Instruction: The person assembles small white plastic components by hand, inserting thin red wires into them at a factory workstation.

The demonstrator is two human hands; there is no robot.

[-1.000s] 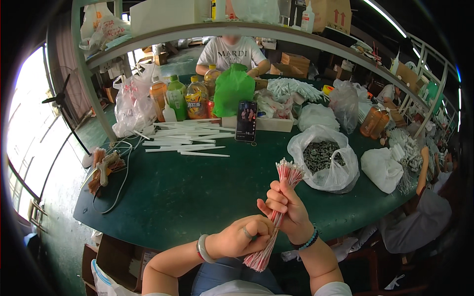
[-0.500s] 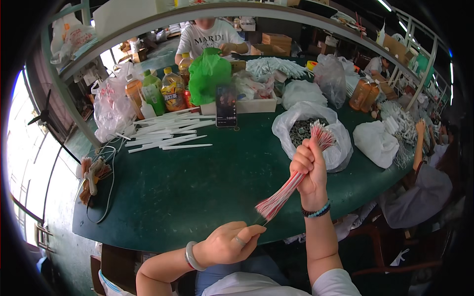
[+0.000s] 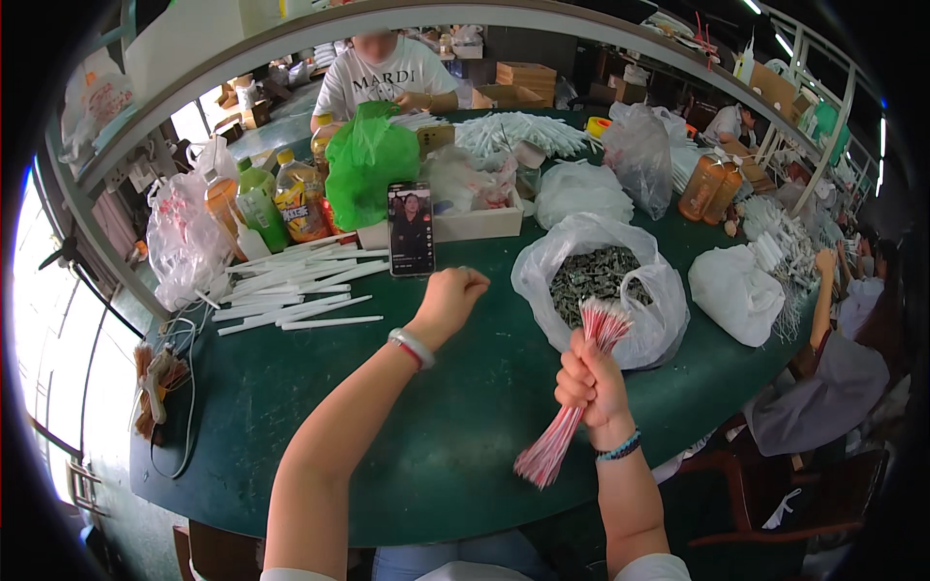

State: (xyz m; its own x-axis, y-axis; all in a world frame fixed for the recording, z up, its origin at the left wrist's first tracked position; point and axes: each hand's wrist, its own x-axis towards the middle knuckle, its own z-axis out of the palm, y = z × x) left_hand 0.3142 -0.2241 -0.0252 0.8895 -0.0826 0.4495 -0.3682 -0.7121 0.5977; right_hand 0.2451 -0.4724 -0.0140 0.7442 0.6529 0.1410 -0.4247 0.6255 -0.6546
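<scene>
Right hand (image 3: 589,382) fist-grips bundle of thin red-and-white sticks (image 3: 573,407) above round green table's (image 3: 455,426) near edge. Left hand (image 3: 450,295), fingers curled closed, empty, hovers mid-table near upright black phone (image 3: 411,229).

Hidden and unclear parts

The right hand (image 3: 587,380) covers the middle of the red-and-white stick bundle (image 3: 572,418). The closed left hand (image 3: 451,293) hides whatever it may hold. Small dark pieces in the clear plastic bag (image 3: 601,281) are too small to identify.

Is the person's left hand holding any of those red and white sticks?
No: the left hand is a closed fist stretched out over the green table, while the bundle of sticks is gripped only by the right hand.
</scene>
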